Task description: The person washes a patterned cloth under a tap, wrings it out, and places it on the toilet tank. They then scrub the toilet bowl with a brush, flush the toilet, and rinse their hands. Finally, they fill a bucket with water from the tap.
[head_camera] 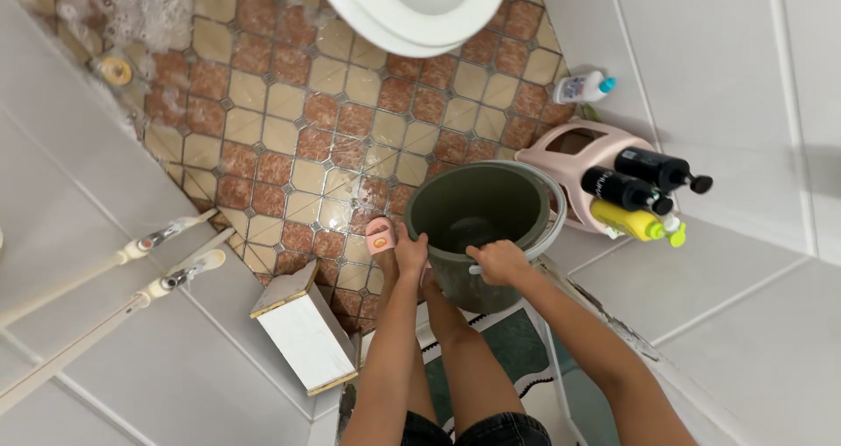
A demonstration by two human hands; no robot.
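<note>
Both hands grip the bucket (484, 208) at its near rim. The left hand (411, 253) closes on the rim at the left side, and the right hand (499, 261) closes on it just beside, more to the right, so neither is clearly nearer. The bucket stands upright with its open mouth up, directly in front of the hands, above the wet tiled floor (289, 122). A pink slipper (380, 235) shows just left of it, the toilet (412, 8) is further ahead, and a pink rack (569, 144) with bottles is to the right.

Bucket (484, 209): olive green. Floor (289, 122): tiled in brown and beige octagon pattern. Slipper (381, 236): pink. At 3 o'clock of bucket, pink rack (561, 152); bottles black (659, 170) and yellow (626, 221).
</note>
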